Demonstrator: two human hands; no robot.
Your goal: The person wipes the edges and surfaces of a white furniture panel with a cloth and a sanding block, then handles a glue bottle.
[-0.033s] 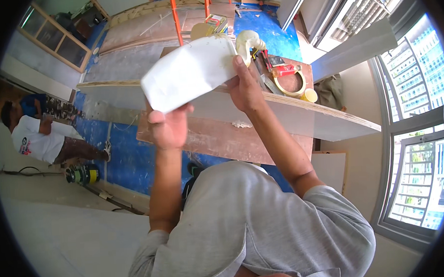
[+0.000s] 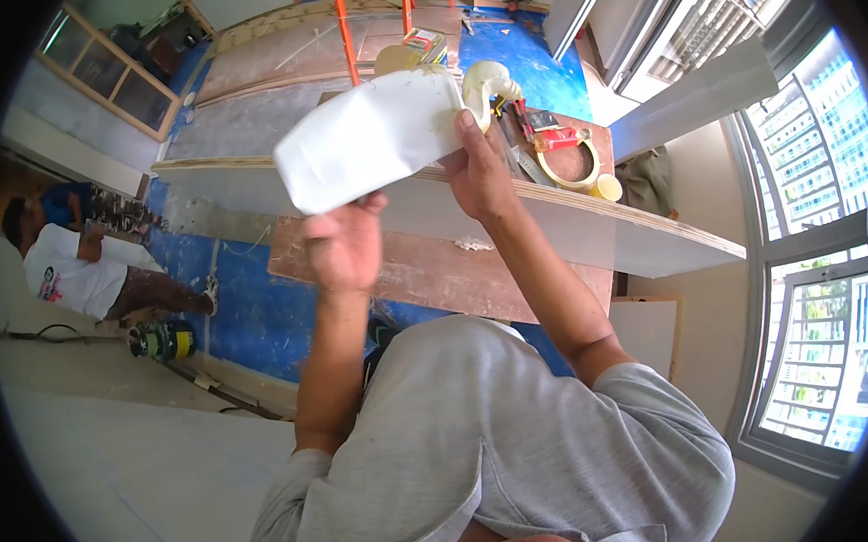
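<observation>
My right hand [image 2: 481, 177] grips a white plastic bottle [image 2: 365, 138] by its right end, the thumb lying along the near edge. The bottle is held up tilted, its wide end toward the left. A curved, cream-coloured lump [image 2: 487, 80] sticks out beyond that right end; whether it is a handle or a coated neck I cannot tell. Just below the bottle's lower edge is my left hand [image 2: 344, 248], palm up and slightly blurred, thumb and fingers apart. Some of its fingertips are hidden behind the bottle.
Behind the bottle, a long white board [image 2: 645, 233] crosses the bench. Beyond it lie a tape roll [image 2: 592, 167], a red-labelled tube [image 2: 564, 137] and a yellow cup [image 2: 606, 187]. An orange ladder [image 2: 344, 33] stands farther back. Another person [image 2: 81, 272] is at the left.
My left hand has shifted right along the bottle's lower edge. The bottle's left end has tipped up slightly; my right hand keeps its hold.
</observation>
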